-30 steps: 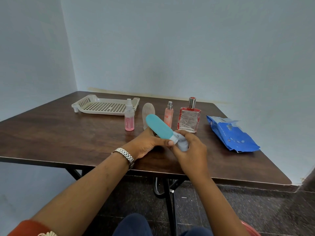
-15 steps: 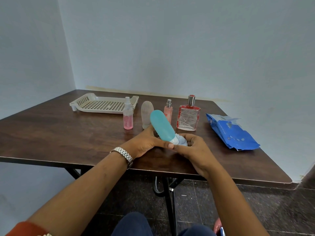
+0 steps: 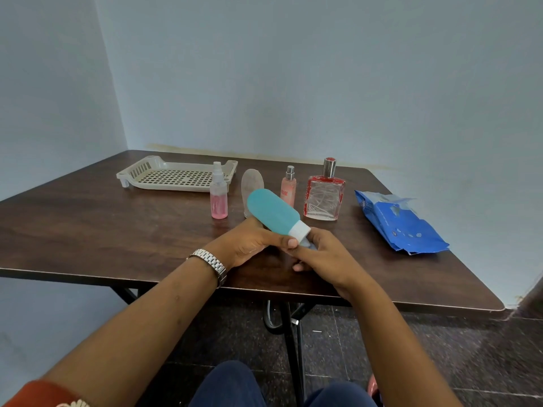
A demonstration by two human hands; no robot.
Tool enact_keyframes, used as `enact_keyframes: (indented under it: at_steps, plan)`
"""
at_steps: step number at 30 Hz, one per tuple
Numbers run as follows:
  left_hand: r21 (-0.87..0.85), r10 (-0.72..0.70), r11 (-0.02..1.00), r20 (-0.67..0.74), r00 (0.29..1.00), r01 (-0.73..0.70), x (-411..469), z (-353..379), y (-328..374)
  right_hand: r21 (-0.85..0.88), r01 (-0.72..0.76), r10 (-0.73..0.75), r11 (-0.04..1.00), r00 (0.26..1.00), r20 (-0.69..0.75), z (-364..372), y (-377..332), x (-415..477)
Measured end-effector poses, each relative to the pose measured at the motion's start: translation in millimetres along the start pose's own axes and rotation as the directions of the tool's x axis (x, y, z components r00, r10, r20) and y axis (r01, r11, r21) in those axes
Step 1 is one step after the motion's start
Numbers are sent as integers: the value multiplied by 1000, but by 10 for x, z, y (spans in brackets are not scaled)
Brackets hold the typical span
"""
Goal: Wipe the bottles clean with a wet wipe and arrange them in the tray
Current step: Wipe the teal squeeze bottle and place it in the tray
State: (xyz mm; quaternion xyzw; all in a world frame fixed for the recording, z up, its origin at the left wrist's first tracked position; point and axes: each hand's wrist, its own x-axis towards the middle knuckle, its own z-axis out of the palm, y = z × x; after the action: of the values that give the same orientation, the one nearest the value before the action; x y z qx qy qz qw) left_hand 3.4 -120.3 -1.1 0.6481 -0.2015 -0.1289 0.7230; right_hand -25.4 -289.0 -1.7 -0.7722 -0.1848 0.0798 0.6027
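The left hand [image 3: 249, 243] has its fingers curled round the lower body of the teal bottle [image 3: 271, 214], holding it tilted above the near middle of the table [image 3: 117, 230], rounded end up and away, white cap [image 3: 299, 230] toward the person. The right hand [image 3: 326, 257] is curled about the cap, with a scrap of pale wet wipe [image 3: 308, 245] showing at its fingertips. The likeliest trouble sits behind the bottle — its raised end hangs just in front of the frosted oval bottle [image 3: 252, 186] and the small peach spray bottle [image 3: 288, 186], both tall and narrow. A swing while rubbing could topple them, perhaps into the square glass perfume bottle [image 3: 323, 198] to the right. A damp surface may also slip in the left hand's grip, and rubbing round the cap could loosen it; how tight it is cannot be told. The tray [image 3: 152, 164] lies at the far left with no bottle in it, and the pink spray bottle [image 3: 219, 198] stands at its near right corner — right in the path of a carry.
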Motion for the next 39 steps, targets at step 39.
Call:
enact_keyframes:
  at_steps: [39]
  plan:
    - [122, 51, 992, -140, 989, -34, -18, 63, 4, 276, -20, 84, 961, 971, -224, -104, -13, -40]
